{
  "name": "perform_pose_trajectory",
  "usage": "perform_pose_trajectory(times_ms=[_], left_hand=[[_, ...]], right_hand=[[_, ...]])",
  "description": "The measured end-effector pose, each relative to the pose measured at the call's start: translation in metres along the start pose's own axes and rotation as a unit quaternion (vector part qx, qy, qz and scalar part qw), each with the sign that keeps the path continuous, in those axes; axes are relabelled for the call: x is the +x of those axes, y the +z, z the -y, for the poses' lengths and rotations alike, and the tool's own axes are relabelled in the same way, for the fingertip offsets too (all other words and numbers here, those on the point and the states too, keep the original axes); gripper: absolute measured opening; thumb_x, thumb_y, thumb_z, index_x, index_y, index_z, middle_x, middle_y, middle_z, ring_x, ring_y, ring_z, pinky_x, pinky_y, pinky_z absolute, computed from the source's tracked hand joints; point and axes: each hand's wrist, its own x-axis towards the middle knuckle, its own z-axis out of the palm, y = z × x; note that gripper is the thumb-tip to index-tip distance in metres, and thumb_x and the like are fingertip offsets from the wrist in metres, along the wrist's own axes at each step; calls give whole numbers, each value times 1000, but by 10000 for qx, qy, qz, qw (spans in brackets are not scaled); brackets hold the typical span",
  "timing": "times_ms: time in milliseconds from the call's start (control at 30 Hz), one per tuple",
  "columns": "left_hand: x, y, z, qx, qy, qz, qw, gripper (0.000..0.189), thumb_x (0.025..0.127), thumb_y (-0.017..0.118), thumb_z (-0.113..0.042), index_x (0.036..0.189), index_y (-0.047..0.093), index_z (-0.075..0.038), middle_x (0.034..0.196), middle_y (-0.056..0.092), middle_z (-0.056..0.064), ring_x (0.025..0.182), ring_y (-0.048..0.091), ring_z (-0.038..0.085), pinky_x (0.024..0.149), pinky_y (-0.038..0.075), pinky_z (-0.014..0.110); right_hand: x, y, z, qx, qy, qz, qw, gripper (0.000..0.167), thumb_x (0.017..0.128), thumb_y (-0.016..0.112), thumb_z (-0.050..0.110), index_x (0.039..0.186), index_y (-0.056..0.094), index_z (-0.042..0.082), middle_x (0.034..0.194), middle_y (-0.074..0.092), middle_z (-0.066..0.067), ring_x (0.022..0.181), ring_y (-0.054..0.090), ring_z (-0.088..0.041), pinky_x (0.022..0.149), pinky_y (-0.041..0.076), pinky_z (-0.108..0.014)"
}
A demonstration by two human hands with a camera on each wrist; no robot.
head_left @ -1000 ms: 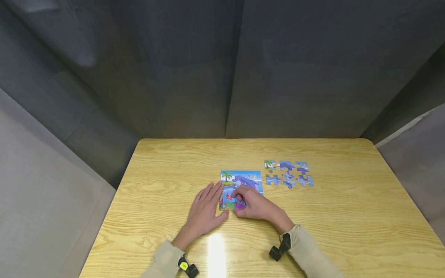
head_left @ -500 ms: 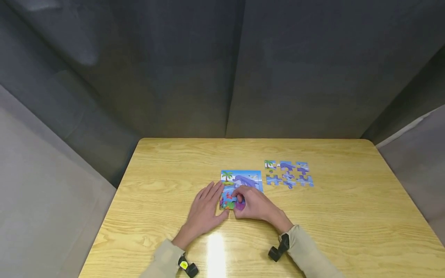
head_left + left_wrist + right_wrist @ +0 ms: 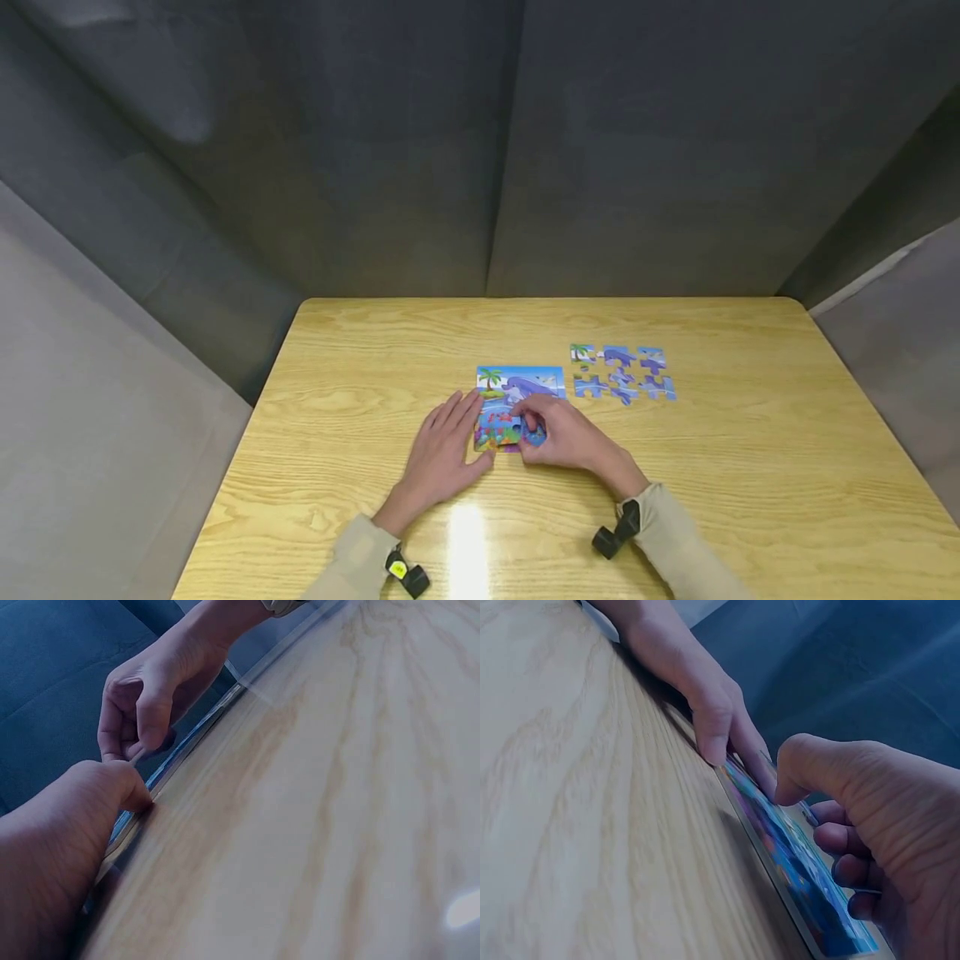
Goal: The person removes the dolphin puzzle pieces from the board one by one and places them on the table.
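Observation:
A puzzle board [image 3: 517,382] printed with a palm tree and a dolphin lies near the middle of the wooden table. My left hand [image 3: 444,454] rests along its left side, fingers extended, with the thumb at the near edge. Over the board's lower part, my right hand [image 3: 566,437] pinches a puzzle piece [image 3: 504,423] with a red crab on it between thumb and curled fingers. The left wrist view catches this piece as a thin tilted edge [image 3: 137,755] close above the board. In the right wrist view, the board [image 3: 810,885] shows bright sea colours under my right fingers.
Several loose puzzle pieces [image 3: 618,357] lie in two rows to the right of the board. The wooden table [image 3: 360,350] ends at a dark curtain [image 3: 390,183] behind. A bright glare [image 3: 467,542] falls near the front.
My right hand has shifted slightly right and up with the pinched piece, and more of the purple lower edge of the board shows. My left hand has stayed in place.

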Motion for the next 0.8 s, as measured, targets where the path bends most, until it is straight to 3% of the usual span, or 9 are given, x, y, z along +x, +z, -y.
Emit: perform_pose_trajectory(times_ms=[167, 333, 800], left_hand=[[0, 0, -1, -54, -15, -21, 10000, 86, 97, 52, -60, 166, 30, -14, 172, 28, 1, 159, 21, 27, 126, 23, 50], [0, 0, -1, -88, 8, -47, 10000, 86, 97, 51, -61, 166, 30, -14, 172, 28, 1, 159, 21, 27, 125, 24, 51], [1, 1, 0, -38, 22, -156, 9999, 88, 96, 52, -62, 165, 31, -13, 172, 27, 6, 159, 23, 31, 126, 23, 52]], right_hand=[[-5, -6, -9, -124, -5, -118, 9999, 37, 76, 79, 15, 112, 72, 10, 76, 58, -2, 65, 45, -4, 61, 42, -23], [-13, -16, -15, -57, -9, -250, 9997, 39, 77, 80, 13, 114, 72, 10, 75, 58, -3, 63, 48, -9, 60, 43, -23], [-38, -43, -31, -3, 513, -423, 9978, 40, 76, 80, 9, 115, 71, 10, 76, 57, -3, 62, 41, -3, 59, 39, -23]])
